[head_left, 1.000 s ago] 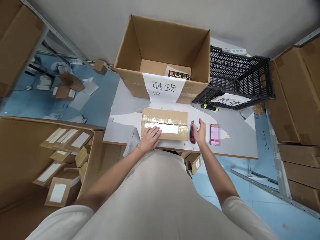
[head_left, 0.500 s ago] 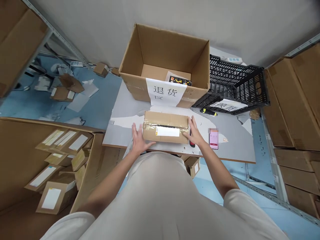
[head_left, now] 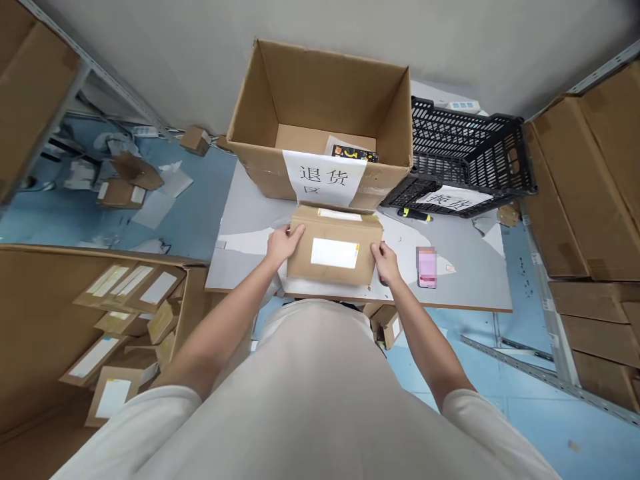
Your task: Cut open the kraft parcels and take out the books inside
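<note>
A brown cardboard box (head_left: 340, 230) is held near the front of the white table, between my two hands. One white label (head_left: 335, 253) faces me, and another shows on the face along its far edge. My left hand (head_left: 283, 245) grips the box's left side, thumb over the front face. On the opposite side, my right hand (head_left: 385, 262) is closed on the right edge. Below that hand a small dark item is mostly hidden. A phone (head_left: 427, 268) with a pink screen lies to the right.
A large open carton (head_left: 255, 163) with a paper sign stands behind, a black-and-yellow packet inside. Beside it are a black plastic crate (head_left: 523, 160) and a black-yellow cutter (head_left: 415, 215). At lower left, a big carton (head_left: 35, 280) holds several labelled boxes. Shelves with cartons flank the table (head_left: 470, 287).
Both hands have gone from spread beside the box to gripping its sides. The box has turned over toward another face, its taped seam no longer facing up.
</note>
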Tool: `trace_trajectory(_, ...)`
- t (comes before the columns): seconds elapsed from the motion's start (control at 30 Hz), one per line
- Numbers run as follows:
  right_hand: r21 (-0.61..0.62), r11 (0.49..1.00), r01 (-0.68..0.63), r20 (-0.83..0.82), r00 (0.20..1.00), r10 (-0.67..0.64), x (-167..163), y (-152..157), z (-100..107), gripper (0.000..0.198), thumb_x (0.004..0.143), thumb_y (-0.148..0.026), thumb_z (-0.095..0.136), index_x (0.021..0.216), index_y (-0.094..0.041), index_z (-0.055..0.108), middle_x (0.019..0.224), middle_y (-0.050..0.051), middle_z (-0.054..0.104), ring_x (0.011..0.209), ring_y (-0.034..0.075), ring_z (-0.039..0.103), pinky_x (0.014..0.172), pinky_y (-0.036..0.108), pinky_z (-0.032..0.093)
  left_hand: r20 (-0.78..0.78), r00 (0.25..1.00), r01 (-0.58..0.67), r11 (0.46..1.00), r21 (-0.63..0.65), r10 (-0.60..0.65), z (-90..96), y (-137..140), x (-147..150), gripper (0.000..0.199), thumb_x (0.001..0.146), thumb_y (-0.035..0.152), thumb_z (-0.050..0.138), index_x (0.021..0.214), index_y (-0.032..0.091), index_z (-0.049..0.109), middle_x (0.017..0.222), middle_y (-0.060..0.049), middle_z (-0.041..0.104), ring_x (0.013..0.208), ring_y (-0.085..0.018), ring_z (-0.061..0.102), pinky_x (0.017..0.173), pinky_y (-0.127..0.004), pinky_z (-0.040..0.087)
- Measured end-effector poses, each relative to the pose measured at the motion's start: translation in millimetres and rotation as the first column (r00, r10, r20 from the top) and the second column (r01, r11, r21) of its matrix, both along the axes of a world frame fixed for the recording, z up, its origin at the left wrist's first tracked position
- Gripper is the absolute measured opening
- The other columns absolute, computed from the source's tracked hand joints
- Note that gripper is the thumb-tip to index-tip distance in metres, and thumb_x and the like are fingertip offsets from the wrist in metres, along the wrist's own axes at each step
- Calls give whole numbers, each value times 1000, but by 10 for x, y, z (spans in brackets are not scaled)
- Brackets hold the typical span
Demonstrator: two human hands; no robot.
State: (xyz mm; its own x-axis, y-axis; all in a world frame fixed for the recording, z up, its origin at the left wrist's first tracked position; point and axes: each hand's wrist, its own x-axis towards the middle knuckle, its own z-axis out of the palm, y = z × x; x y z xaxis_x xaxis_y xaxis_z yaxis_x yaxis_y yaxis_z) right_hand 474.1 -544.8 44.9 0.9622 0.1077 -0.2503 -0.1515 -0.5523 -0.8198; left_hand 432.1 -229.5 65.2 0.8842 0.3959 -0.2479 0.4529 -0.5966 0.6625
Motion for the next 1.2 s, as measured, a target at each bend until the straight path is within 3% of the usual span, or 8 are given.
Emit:
trace_trajectory(0.17,-194,981,12,-17,1000,-15,464,210,-23,55,89,-59,36,89,-16,69,99,13,71,93,26,64,87,38,46,4,999,36,976,-213,-35,-234,102,285,49,81,49,53,114,15,64,110,-10,69,98,-23,63,87,-32,46)
trace_trajectory(0.37,-163,987,19,-121,992,-39,699,274,-183,58,86,-63,40,86,-13,69,97,16,71,91,26,65,83,38,47,2,1000,-10,925,-379,11,-487,113,266,52,81,54,52,116,17,64,117,-9,67,106,-23,62,92,-35,47)
trace_trajectory(0.53,124,987,98,-21,995,-96,252,-77,-360,52,91,-46,31,125,-16,56,124,14,62,96,19,65,85,37,51,71,993,-43,854,-518,94,-697,200,-228,59,85,44,37,134,13,48,140,-15,50,117,-22,57,95,-38,48)
trace_trajectory(0.67,68,986,-150,-57,986,153,-259,-265,-503,62,77,-29,55,137,-18,44,134,13,55,115,22,57,95,41,47,56,993,118,892,-437,-104,-849,183,-687,66,68,36,57,130,13,53,136,-15,54,123,-27,53,103,-44,42)
trace_trajectory(0.73,47,982,-184,-117,975,189,-408,-206,-536,61,76,-28,57,135,-19,45,131,13,57,116,24,56,94,43,47,63,990,139,887,-440,-124,-870,111,-769,65,67,38,60,126,13,56,131,-14,58,121,-27,54,103,-44,42)
trace_trajectory(0.93,32,992,-124,-64,990,126,-708,-78,-340,35,86,-40,46,112,-19,56,110,12,66,97,23,63,84,39,51,32,998,57,930,-364,-49,-600,-2,-958,56,73,57,56,103,11,69,102,-13,72,97,-26,67,90,-38,50)
trace_trajectory(1.07,-161,977,-140,-3,990,141,-969,-232,-19,36,90,-50,37,89,-20,56,86,8,65,80,22,59,75,36,48,31,999,-24,984,-174,30,-215,-22,-1187,51,76,58,55,96,14,72,85,-8,74,80,-24,68,78,-33,52)
trace_trajectory(1.2,-313,943,-110,32,991,127,-794,-214,210,44,93,-54,26,79,-22,53,78,8,62,76,23,57,71,33,43,25,999,-22,999,-34,23,50,-63,-967,50,79,60,52,80,15,74,70,-5,71,70,-21,65,73,-29,49)
